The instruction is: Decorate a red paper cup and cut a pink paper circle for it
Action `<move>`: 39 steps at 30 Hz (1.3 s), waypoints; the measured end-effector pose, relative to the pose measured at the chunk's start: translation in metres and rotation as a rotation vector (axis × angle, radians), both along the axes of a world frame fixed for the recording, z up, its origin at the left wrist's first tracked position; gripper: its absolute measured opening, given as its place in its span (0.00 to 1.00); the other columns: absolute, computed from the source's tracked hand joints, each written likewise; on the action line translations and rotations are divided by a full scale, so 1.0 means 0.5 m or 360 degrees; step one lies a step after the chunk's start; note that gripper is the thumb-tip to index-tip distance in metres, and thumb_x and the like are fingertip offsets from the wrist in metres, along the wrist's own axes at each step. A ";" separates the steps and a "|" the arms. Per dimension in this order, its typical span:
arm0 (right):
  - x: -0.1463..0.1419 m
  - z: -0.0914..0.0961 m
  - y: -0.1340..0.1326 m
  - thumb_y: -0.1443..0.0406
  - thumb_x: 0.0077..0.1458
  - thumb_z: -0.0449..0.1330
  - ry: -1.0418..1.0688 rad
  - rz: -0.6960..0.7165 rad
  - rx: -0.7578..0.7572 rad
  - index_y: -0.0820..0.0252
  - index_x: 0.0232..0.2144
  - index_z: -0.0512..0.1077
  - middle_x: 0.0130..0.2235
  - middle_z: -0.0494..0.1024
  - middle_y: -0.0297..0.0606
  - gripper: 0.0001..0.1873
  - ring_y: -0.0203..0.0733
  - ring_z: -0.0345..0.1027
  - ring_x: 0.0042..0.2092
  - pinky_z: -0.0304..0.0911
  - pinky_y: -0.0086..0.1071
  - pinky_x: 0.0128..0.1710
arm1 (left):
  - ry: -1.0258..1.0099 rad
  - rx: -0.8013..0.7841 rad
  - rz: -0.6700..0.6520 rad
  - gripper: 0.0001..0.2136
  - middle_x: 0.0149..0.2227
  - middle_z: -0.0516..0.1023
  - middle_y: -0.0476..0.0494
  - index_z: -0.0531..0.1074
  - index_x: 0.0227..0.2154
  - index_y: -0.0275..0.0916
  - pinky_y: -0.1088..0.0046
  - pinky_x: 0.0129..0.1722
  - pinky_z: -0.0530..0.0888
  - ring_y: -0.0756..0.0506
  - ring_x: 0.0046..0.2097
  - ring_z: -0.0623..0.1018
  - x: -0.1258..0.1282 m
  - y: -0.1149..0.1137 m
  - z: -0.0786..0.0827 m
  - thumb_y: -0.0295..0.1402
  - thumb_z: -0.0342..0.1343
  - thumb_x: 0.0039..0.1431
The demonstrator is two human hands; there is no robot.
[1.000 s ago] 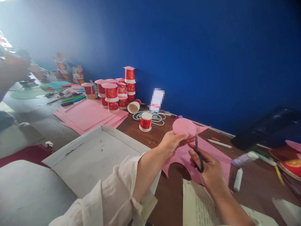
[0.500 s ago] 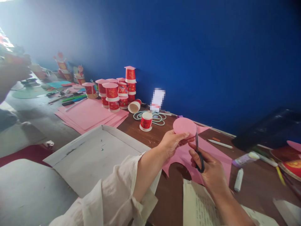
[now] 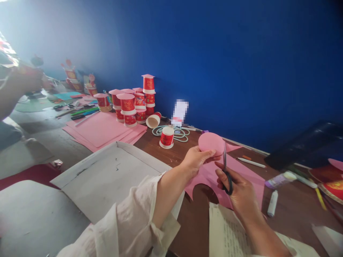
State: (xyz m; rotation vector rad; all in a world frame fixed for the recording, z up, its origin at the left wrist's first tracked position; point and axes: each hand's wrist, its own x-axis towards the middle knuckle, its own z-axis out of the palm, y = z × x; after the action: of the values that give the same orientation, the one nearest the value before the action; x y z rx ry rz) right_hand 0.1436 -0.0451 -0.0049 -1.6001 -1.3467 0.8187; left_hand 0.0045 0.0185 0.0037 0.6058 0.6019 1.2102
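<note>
My left hand point(image 3: 198, 159) pinches the lower edge of a round piece of pink paper point(image 3: 211, 142), thumb on top. A pointed strip of the same pink paper sticks out at its right. My right hand point(image 3: 238, 185) is wrapped round black-handled scissors point(image 3: 227, 175), whose blades point up against the right edge of the round piece. Beneath both hands lies a pink sheet point(image 3: 241, 175) with curved cut-outs along its near side. A red paper cup point(image 3: 167, 137) stands upside down beyond my left hand.
Stacked red cups point(image 3: 128, 105) with pink paper tops stand by the blue wall. A pink paper stack point(image 3: 99, 130) and a white tray point(image 3: 115, 171) lie left. At right are a glue stick point(image 3: 280, 179), a white marker point(image 3: 272, 203) and a book point(image 3: 227, 228). Another person's hand point(image 3: 29, 79) is far left.
The round paper has shifted very slightly right against the scissor blades. At far left, the other person's arm has moved right. My grip on paper and scissors stays the same.
</note>
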 end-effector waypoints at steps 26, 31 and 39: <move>-0.005 0.010 0.000 0.45 0.41 0.67 0.0109 -0.0084 0.0057 0.63 0.45 0.82 0.20 0.73 0.34 0.35 0.39 0.69 0.25 0.68 0.33 0.28 | 0.0069 0.0028 -0.0056 0.10 0.30 0.82 0.37 0.79 0.32 0.28 0.60 0.54 0.74 0.46 0.33 0.81 -0.005 -0.001 0.007 0.28 0.71 0.47; -0.002 0.006 -0.001 0.44 0.41 0.67 0.0112 -0.0101 0.0037 0.64 0.46 0.81 0.21 0.74 0.35 0.36 0.39 0.69 0.25 0.68 0.33 0.29 | 0.0070 0.0020 -0.0050 0.10 0.29 0.82 0.37 0.79 0.31 0.29 0.60 0.53 0.74 0.46 0.33 0.81 -0.006 -0.001 0.009 0.28 0.71 0.47; 0.004 -0.002 0.001 0.43 0.43 0.66 0.0068 -0.0088 0.0050 0.63 0.47 0.81 0.22 0.73 0.35 0.37 0.38 0.68 0.25 0.68 0.33 0.28 | 0.0072 -0.0002 -0.0022 0.04 0.29 0.81 0.38 0.78 0.31 0.29 0.62 0.51 0.75 0.47 0.32 0.81 -0.006 0.001 0.010 0.24 0.66 0.52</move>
State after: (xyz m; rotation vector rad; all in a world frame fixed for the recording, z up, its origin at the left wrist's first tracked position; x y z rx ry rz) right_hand 0.1455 -0.0443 -0.0060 -1.5800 -1.2734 0.7907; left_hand 0.0017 0.0193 0.0085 0.6367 0.6357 1.1855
